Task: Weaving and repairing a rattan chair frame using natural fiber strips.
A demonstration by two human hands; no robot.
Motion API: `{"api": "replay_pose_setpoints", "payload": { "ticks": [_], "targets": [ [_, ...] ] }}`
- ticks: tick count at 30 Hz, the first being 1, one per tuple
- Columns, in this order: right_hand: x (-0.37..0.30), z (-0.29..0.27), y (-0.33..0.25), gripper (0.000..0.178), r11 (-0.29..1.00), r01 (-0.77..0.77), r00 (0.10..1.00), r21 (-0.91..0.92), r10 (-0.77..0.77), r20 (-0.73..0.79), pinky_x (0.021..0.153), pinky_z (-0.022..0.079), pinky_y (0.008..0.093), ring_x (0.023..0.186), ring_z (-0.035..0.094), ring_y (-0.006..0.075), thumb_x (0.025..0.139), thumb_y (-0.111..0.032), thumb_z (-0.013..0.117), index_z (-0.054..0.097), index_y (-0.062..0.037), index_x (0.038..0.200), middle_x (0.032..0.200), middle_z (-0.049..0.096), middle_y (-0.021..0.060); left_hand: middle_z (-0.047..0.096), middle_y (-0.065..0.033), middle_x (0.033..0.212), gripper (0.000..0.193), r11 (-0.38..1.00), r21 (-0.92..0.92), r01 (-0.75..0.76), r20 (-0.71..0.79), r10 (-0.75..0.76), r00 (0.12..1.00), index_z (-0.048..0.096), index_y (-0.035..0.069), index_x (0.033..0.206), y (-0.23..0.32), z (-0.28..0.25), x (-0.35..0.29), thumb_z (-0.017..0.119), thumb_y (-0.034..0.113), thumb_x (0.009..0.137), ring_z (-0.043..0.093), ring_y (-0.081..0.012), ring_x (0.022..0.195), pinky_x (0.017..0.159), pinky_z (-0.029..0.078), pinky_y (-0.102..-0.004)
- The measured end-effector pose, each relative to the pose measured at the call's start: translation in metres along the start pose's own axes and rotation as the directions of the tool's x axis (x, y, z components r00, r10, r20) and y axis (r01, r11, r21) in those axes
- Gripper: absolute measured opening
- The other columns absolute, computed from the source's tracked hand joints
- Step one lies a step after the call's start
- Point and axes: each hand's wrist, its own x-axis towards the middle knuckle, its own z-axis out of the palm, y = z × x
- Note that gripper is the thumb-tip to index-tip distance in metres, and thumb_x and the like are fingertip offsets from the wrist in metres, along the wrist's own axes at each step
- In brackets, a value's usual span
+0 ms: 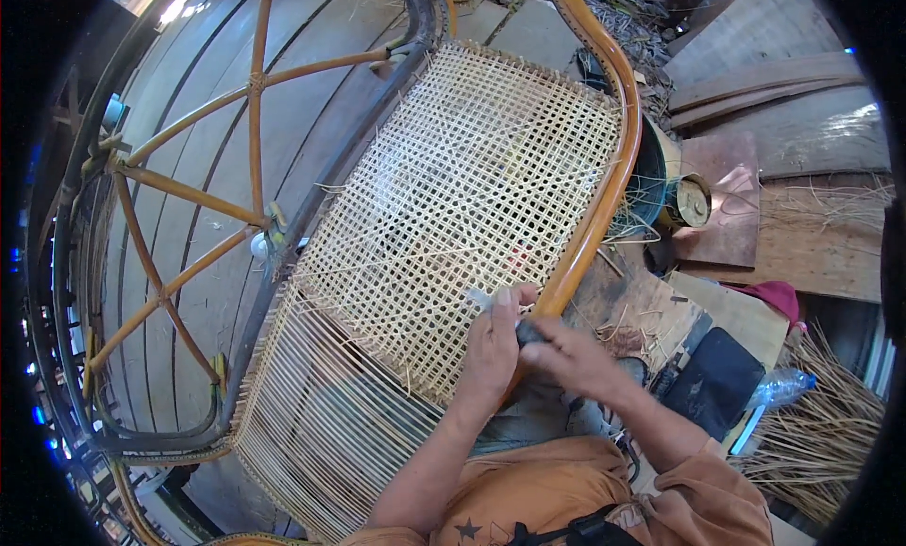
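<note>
From the head view, our left hand presses the woven cane panel against the curved rattan rail, while our right hand is closed on a small dark tool; we judge short, controlled strokes best. Plank floor, loose cane strands and a plastic bottle lie to our right.

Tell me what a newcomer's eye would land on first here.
The pale open-weave cane panel fills the centre, stretched across a curved orange rattan frame. At its lower right edge both hands meet: the left hand presses on the weave while the right hand pinches a small dark tool. Loose straw-coloured cane strands lie far right.
</note>
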Motion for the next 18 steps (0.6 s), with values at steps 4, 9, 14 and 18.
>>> {"api": "replay_pose_setpoints", "payload": {
  "ticks": [4,9,14,18],
  "targets": [
    [0.009,-0.055,0.004,0.042,0.908,-0.058,0.961,-0.414,-0.061,-0.268,0.077,0.047,0.042,0.089,0.061,0.0368,0.086,-0.033,0.056,0.051,-0.0045,0.117,0.093,0.062,0.0196,0.06,-0.0089,0.086,0.047,0.971,0.151,0.188,0.122,-0.207,0.971,0.032,-0.002,0.136,-0.006,0.003,0.019,0.04,0.024,0.096,0.052,-0.0087,0.058,0.055,0.044,-0.0225],
    [0.026,-0.07,0.005,0.036,0.819,0.012,0.983,-0.573,-0.116,-0.145,0.072,0.047,0.045,0.085,0.06,0.0384,0.086,-0.032,0.056,0.052,-0.0043,0.109,0.09,0.062,0.02,0.059,-0.0076,0.077,0.046,0.974,0.155,0.165,0.072,-0.177,0.982,0.029,0.0,0.136,-0.009,0.01,0.032,0.041,0.016,0.094,0.048,-0.0077,0.049,0.046,0.041,-0.0208],
    [0.035,-0.055,0.001,0.027,0.749,-0.006,0.982,-0.662,-0.121,-0.146,0.066,0.049,0.0454,0.079,0.061,0.0378,0.086,-0.029,0.054,0.051,-0.004,0.097,0.082,0.063,0.0195,0.061,-0.0136,0.079,0.038,0.825,0.537,-0.176,0.063,0.168,0.984,0.042,0.001,0.128,-0.024,0.016,0.024,0.043,0.013,0.093,0.059,-0.0197,0.06,0.056,0.046,-0.0335],
    [0.034,-0.046,-0.002,0.025,0.693,-0.061,0.977,-0.718,-0.105,-0.185,0.063,0.049,0.0461,0.073,0.062,0.0376,0.086,-0.028,0.054,0.05,-0.0036,0.092,0.076,0.062,0.0195,0.061,-0.0237,0.082,0.039,0.764,0.639,-0.09,0.031,0.092,0.995,0.042,0.001,0.127,-0.024,0.02,0.024,0.044,0.014,0.09,0.061,-0.0393,0.072,0.062,0.048,-0.0448]
  ]
}}
